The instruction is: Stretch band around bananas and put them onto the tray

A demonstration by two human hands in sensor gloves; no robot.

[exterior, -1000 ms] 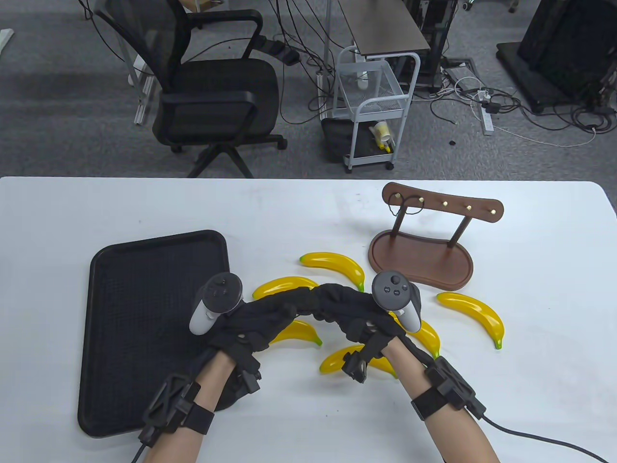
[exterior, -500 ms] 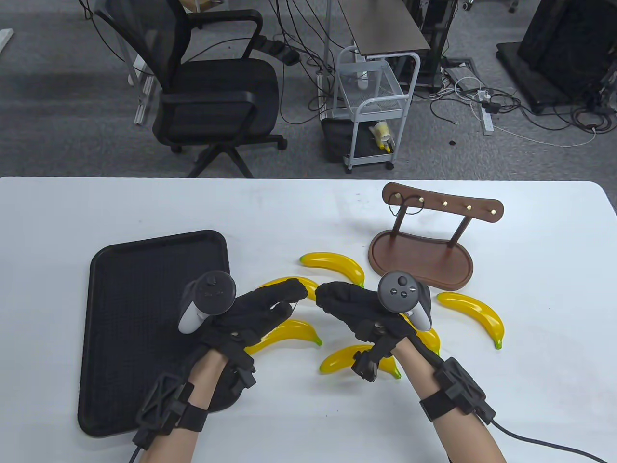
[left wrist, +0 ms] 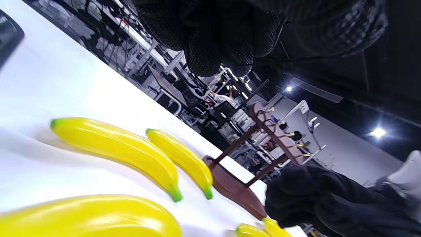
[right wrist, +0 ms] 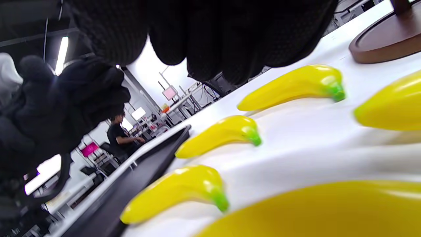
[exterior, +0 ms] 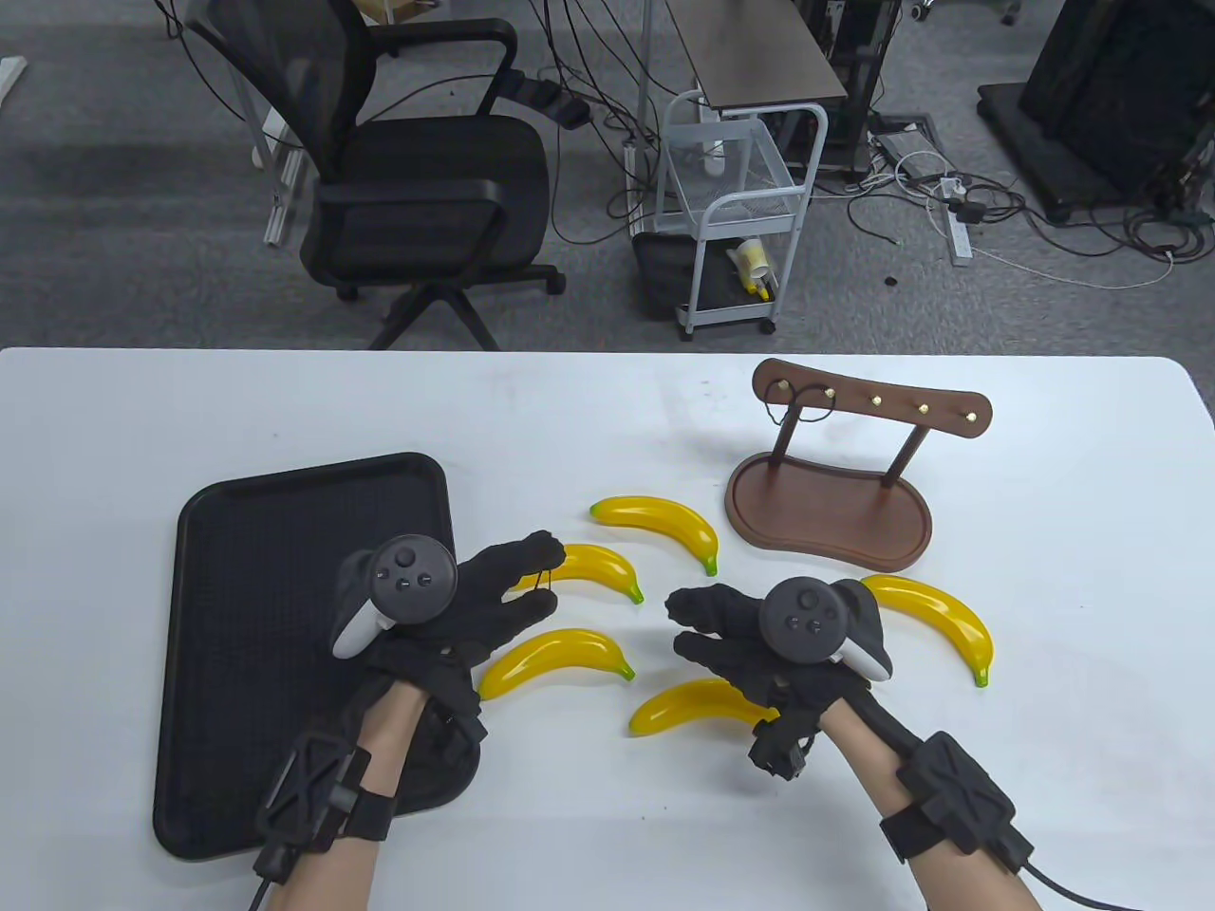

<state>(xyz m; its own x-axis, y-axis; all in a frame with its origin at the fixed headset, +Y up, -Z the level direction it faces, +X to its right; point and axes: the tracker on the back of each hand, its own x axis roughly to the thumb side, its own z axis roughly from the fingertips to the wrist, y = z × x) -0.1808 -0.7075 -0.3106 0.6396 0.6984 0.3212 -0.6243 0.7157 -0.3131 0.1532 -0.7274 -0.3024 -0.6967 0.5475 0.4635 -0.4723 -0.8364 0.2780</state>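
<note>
The left hand (exterior: 494, 593) sits just right of the black tray (exterior: 285, 531). Its fingers are spread out, and a thin dark band (exterior: 543, 581) is looped between two fingertips. The band is right at the left end of one banana (exterior: 593, 567). The right hand (exterior: 740, 641) hangs over the table with loose, lightly bent fingers and holds nothing. Five yellow bananas (exterior: 664, 520) lie on the white table (exterior: 607, 408) between the tray and the brown wooden stand (exterior: 826, 503) far on the right. None is on the tray.
</note>
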